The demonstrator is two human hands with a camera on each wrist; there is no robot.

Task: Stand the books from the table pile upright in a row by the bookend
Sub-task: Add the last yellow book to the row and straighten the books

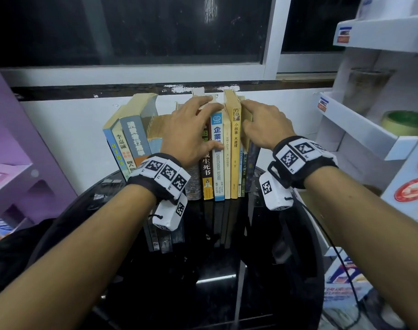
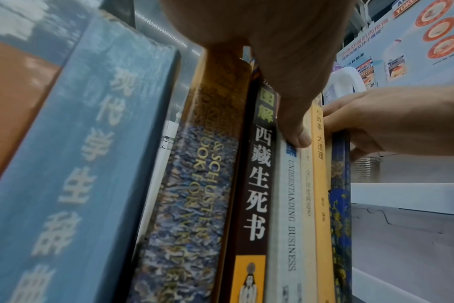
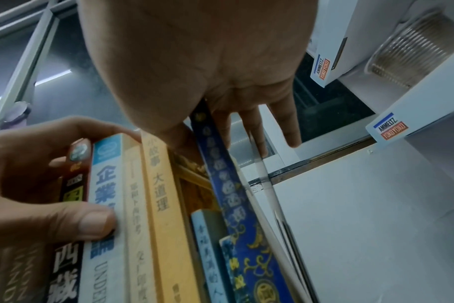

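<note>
A row of books stands upright on the black glass table [image 1: 215,270] against the wall. My left hand [image 1: 212,123] grips the tops of the dark brown book [image 1: 206,172] and the white-blue book [image 1: 218,172], with its thumb [image 2: 296,131] pressed on the white-blue spine [image 3: 104,205]. A yellow book [image 1: 235,163] stands to their right. My right hand [image 1: 247,115] holds the right end of the row, its thumb left of the blue patterned book [image 3: 233,194] and its fingers [image 3: 288,127] on the far side. A clear plate [image 3: 266,203] leans beside that book.
Several thicker books [image 1: 131,139] lean at the left end of the row. A white shelf unit [image 1: 358,129] with a tape roll [image 1: 406,122] stands close on the right. A purple shelf [image 1: 17,151] is on the left, and a window sill runs behind.
</note>
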